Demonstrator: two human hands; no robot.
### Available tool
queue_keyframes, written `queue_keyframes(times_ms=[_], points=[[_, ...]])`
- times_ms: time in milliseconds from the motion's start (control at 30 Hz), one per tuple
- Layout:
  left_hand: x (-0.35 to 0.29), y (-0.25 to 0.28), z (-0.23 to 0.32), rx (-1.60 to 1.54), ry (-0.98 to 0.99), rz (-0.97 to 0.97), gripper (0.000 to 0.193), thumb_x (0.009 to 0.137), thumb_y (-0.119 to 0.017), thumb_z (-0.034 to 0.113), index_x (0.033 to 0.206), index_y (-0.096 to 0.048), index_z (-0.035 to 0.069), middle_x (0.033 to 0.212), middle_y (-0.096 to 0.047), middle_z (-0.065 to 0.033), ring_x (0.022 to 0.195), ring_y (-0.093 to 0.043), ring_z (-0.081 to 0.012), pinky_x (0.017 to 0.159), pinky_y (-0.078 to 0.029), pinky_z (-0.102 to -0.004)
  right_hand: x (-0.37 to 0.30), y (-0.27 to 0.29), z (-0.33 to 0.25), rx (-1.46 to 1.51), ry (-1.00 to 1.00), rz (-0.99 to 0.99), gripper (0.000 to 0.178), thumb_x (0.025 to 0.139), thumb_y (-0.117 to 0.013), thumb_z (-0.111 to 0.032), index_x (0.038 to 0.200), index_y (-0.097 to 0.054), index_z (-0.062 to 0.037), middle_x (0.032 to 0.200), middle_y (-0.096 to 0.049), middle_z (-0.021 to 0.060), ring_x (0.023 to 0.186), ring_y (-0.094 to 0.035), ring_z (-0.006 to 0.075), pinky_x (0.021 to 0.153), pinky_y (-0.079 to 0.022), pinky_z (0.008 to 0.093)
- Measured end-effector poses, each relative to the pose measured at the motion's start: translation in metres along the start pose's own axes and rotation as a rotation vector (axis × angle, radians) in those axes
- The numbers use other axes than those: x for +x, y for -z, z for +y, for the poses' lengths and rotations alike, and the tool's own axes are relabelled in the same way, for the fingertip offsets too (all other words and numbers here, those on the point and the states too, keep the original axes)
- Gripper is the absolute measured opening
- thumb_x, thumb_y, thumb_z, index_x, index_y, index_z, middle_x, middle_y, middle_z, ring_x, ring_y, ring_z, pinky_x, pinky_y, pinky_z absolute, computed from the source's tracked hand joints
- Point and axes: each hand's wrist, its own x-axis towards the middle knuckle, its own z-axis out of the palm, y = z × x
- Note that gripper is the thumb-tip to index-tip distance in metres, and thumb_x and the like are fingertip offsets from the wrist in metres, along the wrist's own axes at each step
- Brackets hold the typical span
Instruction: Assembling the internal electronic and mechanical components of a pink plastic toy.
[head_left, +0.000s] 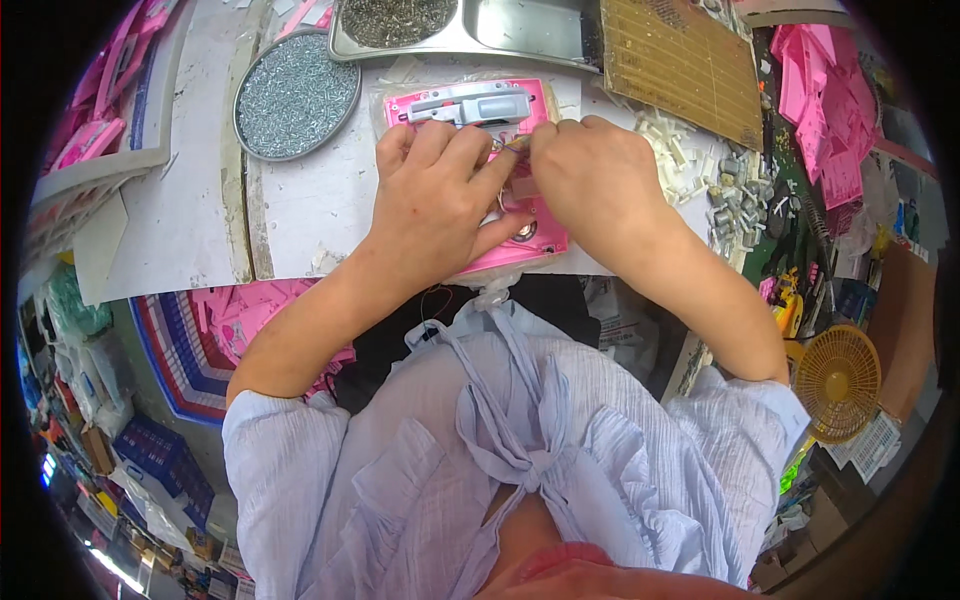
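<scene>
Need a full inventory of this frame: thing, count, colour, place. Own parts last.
pink housing: 1, pink, under the hands
grey part: 1, grey, on the housing's far end
round tray: 1, metallic, table's left, full of small silvery pieces
compartment tray: 1, metallic, top centre
ridged board: 1, brown, upper right
white pieces: many, white, right of hands
pink pieces: many, pink, far right, upper left, lower left
round basket: 1, yellow, lower right
table: 1, whitish, beneath
Rim clutter: too small to count
left hand: 1, bare, on housing
right hand: 1, bare, at housing's right side
</scene>
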Motion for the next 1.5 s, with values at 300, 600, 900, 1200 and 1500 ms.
queue_keyframes(times_ms=[300,600,900,1200,1500], points=[[0.003,0.002,-0.006,-0.017,0.013,-0.017,0.051,0.078,-0.077,0.04,0.118,-0.067,0.011,0.107,-0.062,-0.0036,0.1,-0.057,-0.0224,0.092,-0.03,-0.0434,0.003,-0.026,0.031,0.709,-0.228,0.133,0.027,0.081,-0.077,-0.028,0.088,-0.071,-0.0024,0.076,-0.068,0.0115,0.07,-0.065,0.0287,0.064,-0.052,0.0406],[0.015,0.0,-0.001,0.142,-0.048,-0.056,0.072,0.073,-0.077,0.047,0.134,-0.063,0.012,0.112,-0.057,-0.0037,0.101,-0.053,-0.0231,0.095,-0.03,-0.0453,-0.009,-0.063,0.007,0.325,-0.152,0.542,0.008,0.078,-0.071,-0.014,0.08,-0.065,-0.0104,0.071,-0.058,0.0053,0.069,-0.06,0.0245,0.056,-0.05,0.0377],[0.017,0.003,0.002,0.362,-0.12,-0.179,0.077,0.078,-0.069,0.061,0.138,-0.062,0.013,0.117,-0.055,-0.0047,0.106,-0.048,-0.0243,0.101,-0.025,-0.0473,-0.022,0.0,0.154,0.639,-0.574,0.395,0.04,0.085,-0.072,-0.028,0.119,-0.072,-0.0089,0.088,-0.074,0.0138,0.08,-0.072,0.0204,0.067,-0.055,0.0345],[0.015,0.007,-0.001,0.216,-0.075,-0.158,0.069,0.075,-0.073,0.051,0.131,-0.065,0.013,0.116,-0.059,-0.003,0.106,-0.052,-0.0205,0.095,-0.031,-0.0432,-0.067,-0.085,0.468,-0.349,-1.121,-0.21,0.053,0.088,-0.065,-0.048,0.123,-0.069,-0.0078,0.127,-0.067,0.0206,0.117,-0.065,0.0405,0.096,-0.052,0.052],[0.009,-0.005,0.013,0.241,-0.085,-0.153,0.065,0.08,-0.071,0.047,0.132,-0.061,0.009,0.131,-0.06,-0.0032,0.113,-0.055,-0.0202,0.099,-0.029,-0.0436,-0.07,0.026,0.47,-0.529,-1.068,-0.233,0.038,0.092,-0.055,-0.026,0.126,-0.065,-0.0113,0.129,-0.066,0.0199,0.121,-0.062,0.0419,0.096,-0.051,0.0513]])
